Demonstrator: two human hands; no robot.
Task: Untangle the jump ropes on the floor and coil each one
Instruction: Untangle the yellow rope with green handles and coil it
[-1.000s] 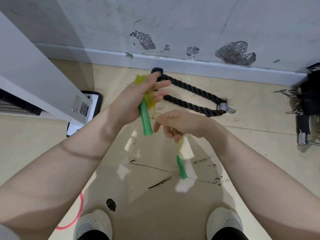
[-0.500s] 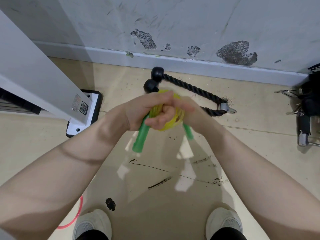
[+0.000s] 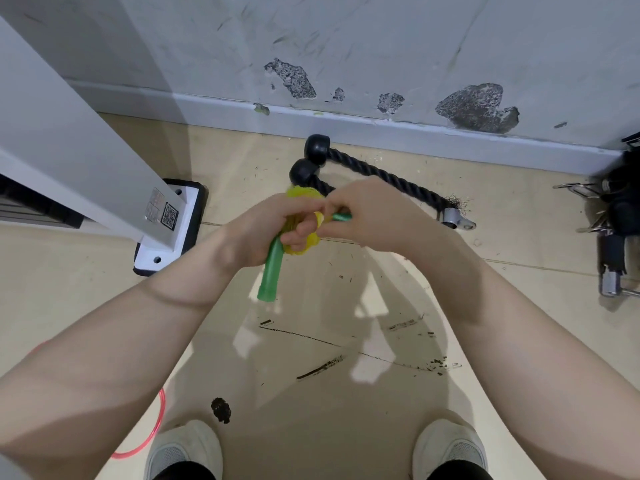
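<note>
- Two hands at chest height: left hand curled round yellow rope coil; right hand pinching second green handle.
- Long axes: first green handle hanging down-left below the left grip; second lying level, pointing left into the coil.
- One pink rope on floor, lower left, uncoiled.

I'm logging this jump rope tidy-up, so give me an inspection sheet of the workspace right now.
Surface: beige floor, scuffed with black marks.
Job's things: yellow jump rope bunched in a coil, green handle sticking out below; pink rope on the floor by the left shoe.
Clutter: black tricep rope by the wall; metal attachments at right.
Hands: left hand grips the coil; right hand pinches the second green handle.
Cables: nothing seen.
Surroundings: chipped wall, white machine post.
</note>
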